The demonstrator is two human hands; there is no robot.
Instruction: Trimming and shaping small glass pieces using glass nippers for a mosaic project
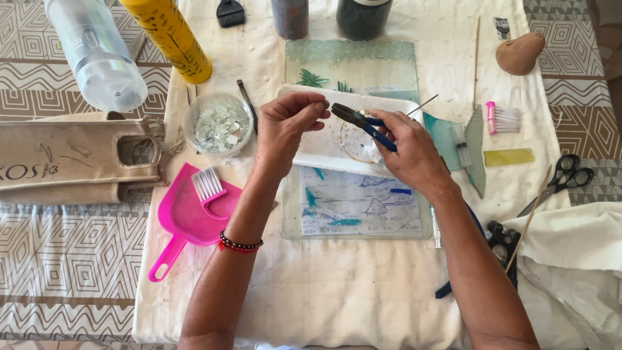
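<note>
The left hand [285,123] is pinched shut, thumb and fingertips together on something too small to make out, held right at the tip of the pliers [363,121]. The right hand [408,152] is wrapped closed round the pliers' blue handles, with the dark nose pointing left toward the left fingertips. Both hands hover close together over a white tray [321,152], and both forearms come up from the bottom edge, the left wrist wearing a red and black bead bracelet [240,244].

The tray lies across a glass sheet [356,207] set over a drawing with teal pieces. Left of the hands stands one round bowl [219,123] of glass chips, and below it one pink dustpan [188,220] with a small brush in it. A second brush [502,119], pink-handled, lies to the right, near a yellow strip [508,157] and one pair of black scissors [564,178]. One yellow can [170,35] and one clear bottle [97,55] lie at the top left of the cloth-covered surface [324,291]
</note>
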